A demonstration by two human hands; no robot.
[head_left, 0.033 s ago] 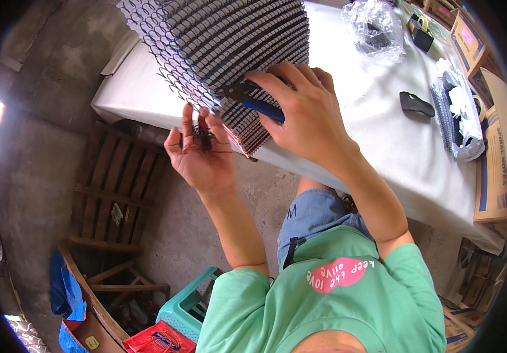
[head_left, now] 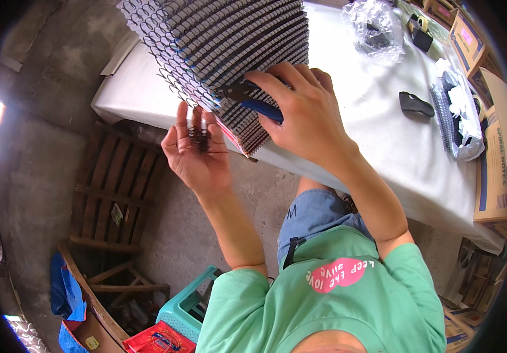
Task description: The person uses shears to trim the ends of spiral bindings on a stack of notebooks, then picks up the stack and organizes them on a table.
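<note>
Spiral-bound notebooks (head_left: 230, 53), stacked in a tall fanned pile with their wire spines outward, are seen in the head view resting on the near edge of a table covered with a white cloth (head_left: 348, 117). Blue-handled pliers (head_left: 253, 100) are gripped in the right hand (head_left: 306, 112) and are set against the wire coils about midway down the stack's near side. The left hand (head_left: 197, 150) is held open, palm up, just below the coils, and a small clump of dark wire offcuts (head_left: 199, 140) is cupped in it. From that clump it is judged that some coil ends have already been trimmed; how many spines remain untrimmed cannot be told, since trimmed and untrimmed ends cannot be distinguished at this size.

Farther along the table, a dark computer mouse (head_left: 415, 105), a clear plastic bag (head_left: 374, 29) and a bagged bundle of spirals (head_left: 456, 112) are seen. Cardboard boxes (head_left: 492, 170) are placed at the right edge. A wooden pallet (head_left: 112, 188) is propped below the table.
</note>
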